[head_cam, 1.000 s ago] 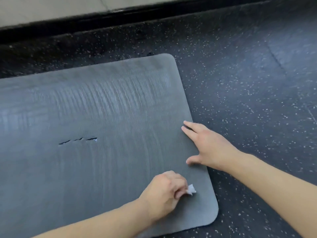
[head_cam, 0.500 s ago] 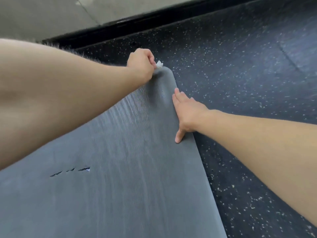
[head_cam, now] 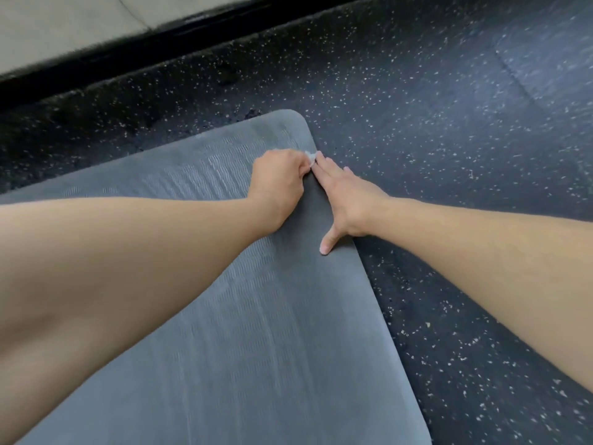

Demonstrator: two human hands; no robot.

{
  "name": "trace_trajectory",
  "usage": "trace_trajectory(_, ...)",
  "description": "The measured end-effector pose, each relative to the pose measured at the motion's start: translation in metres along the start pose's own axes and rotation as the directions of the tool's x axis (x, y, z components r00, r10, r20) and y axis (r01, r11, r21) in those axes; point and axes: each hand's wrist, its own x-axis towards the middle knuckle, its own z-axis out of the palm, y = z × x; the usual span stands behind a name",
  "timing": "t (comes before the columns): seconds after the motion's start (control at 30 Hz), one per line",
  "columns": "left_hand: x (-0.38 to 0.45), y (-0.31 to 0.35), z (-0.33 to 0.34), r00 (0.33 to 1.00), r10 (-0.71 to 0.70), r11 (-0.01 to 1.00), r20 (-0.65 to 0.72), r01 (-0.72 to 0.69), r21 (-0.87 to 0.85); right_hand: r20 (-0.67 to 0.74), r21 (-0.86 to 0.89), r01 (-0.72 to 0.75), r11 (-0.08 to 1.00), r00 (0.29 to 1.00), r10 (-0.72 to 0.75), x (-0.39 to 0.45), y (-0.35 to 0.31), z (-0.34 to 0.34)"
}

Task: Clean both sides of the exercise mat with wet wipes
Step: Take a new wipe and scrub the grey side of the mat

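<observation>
The speckled black rubber floor [head_cam: 449, 107] fills the upper and right parts of the view, with a black baseboard strip [head_cam: 160, 43] running from 9 o'clock up toward 12 o'clock and a pale floor [head_cam: 64, 20] beyond it at 11 o'clock. No brand, label or writing can be read anywhere.

The grey exercise mat [head_cam: 272, 348] lies flat on the floor, spreading from 7 o'clock up to its rounded far corner just above centre, near 12 o'clock. Its ribbed surface shows lighter streaks; its right edge runs from the far corner down toward 5 o'clock.

The left forearm crosses the mat from 9 o'clock. The left hand [head_cam: 279, 181] sits on the mat just above centre, its fingers curled around a small white wet wipe [head_cam: 310, 155], only a scrap of which shows past the knuckles, pressed to the mat near its right edge.

The right forearm enters from 3 o'clock. The right hand [head_cam: 349, 200] lies flat and open on the mat's right edge, fingers straight and pointing toward 11 o'clock, thumb spread toward 6 o'clock. Its fingertips [head_cam: 321, 157] touch the wipe.

Half a second ago the left hand and wipe were at the mat's far corner, apart from the right hand; now they have come back along the right edge to meet the right fingertips. The right hand keeps the same flat press on the edge. The small slits seen earlier in the mat are now out of sight.
</observation>
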Motion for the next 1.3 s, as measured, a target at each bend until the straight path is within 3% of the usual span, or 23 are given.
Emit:
trace_trajectory(0.07, 0.001, 0.008, -0.010, 0.996, -0.030, 0.999, 0.078, 0.026, 0.042, -0.075, 0.061, 0.005, 0.998, 0.997, -0.001, -0.010, -0.002, 0.004)
trace_trajectory(0.13, 0.001, 0.017, -0.017, 0.987, -0.055, 0.998, 0.154, 0.048, 0.050, -0.236, 0.147, -0.008, 0.989, 0.971, 0.043, -0.029, -0.003, 0.012)
trace_trajectory(0.2, -0.006, 0.020, -0.019, 0.967, -0.006, 1.000, 0.254, 0.006, 0.000, -0.353, 0.272, -0.020, 0.962, 0.928, 0.120, -0.048, 0.001, 0.026)
trace_trajectory(0.3, -0.016, 0.020, -0.026, 0.961, 0.074, 0.991, 0.266, -0.041, -0.128, -0.258, 0.486, -0.160, 0.859, 0.913, 0.315, -0.066, 0.011, 0.042)
trace_trajectory(0.43, -0.033, 0.032, -0.024, 0.982, -0.068, 0.984, 0.174, 0.095, -0.149, -0.157, 0.715, -0.182, 0.674, 0.899, 0.410, -0.065, 0.023, 0.057)
trace_trajectory(0.5, -0.053, 0.043, -0.017, 0.982, -0.098, 0.977, 0.162, 0.126, -0.171, -0.178, 0.720, -0.175, 0.672, 0.889, 0.422, -0.061, 0.027, 0.062)
trace_trajectory(0.63, -0.114, 0.063, -0.002, 0.988, -0.028, 0.977, 0.154, 0.059, -0.204, -0.205, 0.615, -0.144, 0.775, 0.920, 0.334, -0.064, 0.028, 0.058)
trace_trajectory(0.7, -0.145, 0.069, 0.003, 0.988, 0.040, 0.978, 0.151, -0.007, -0.209, -0.249, 0.382, -0.052, 0.923, 0.956, 0.157, -0.077, 0.028, 0.054)
trace_trajectory(0.77, -0.163, 0.072, 0.005, 0.980, 0.082, 0.975, 0.183, -0.041, -0.217, -0.147, 0.118, 0.081, 0.990, 0.987, -0.064, -0.097, 0.027, 0.055)
trace_trajectory(0.83, -0.160, 0.070, 0.002, 0.957, 0.124, 0.977, 0.263, -0.072, -0.199, 0.015, 0.006, 0.143, 0.990, 0.990, -0.143, -0.113, 0.027, 0.065)
trace_trajectory(0.9, -0.144, 0.069, -0.004, 0.943, 0.132, 0.981, 0.307, -0.079, -0.179, 0.044, -0.044, 0.174, 0.984, 0.984, -0.172, -0.122, 0.028, 0.077)
trace_trajectory(1.03, -0.132, 0.078, -0.010, 0.985, 0.010, 0.985, 0.171, 0.020, -0.174, 0.031, -0.145, 0.171, 0.975, 0.985, -0.168, -0.136, 0.039, 0.087)
trace_trajectory(1.1, -0.155, 0.090, -0.005, 0.985, -0.025, 0.986, 0.172, 0.053, -0.160, 0.072, -0.241, 0.190, 0.952, 0.982, -0.177, -0.146, 0.043, 0.093)
trace_trajectory(1.23, -0.247, 0.124, 0.006, 0.945, 0.179, 0.958, 0.272, -0.105, -0.266, 0.090, -0.330, 0.194, 0.924, 0.981, -0.174, -0.154, 0.042, 0.104)
trace_trajectory(1.3, -0.280, 0.135, 0.010, 0.938, 0.180, 0.949, 0.296, -0.087, -0.301, 0.074, -0.336, 0.192, 0.922, 0.981, -0.177, -0.152, 0.042, 0.105)
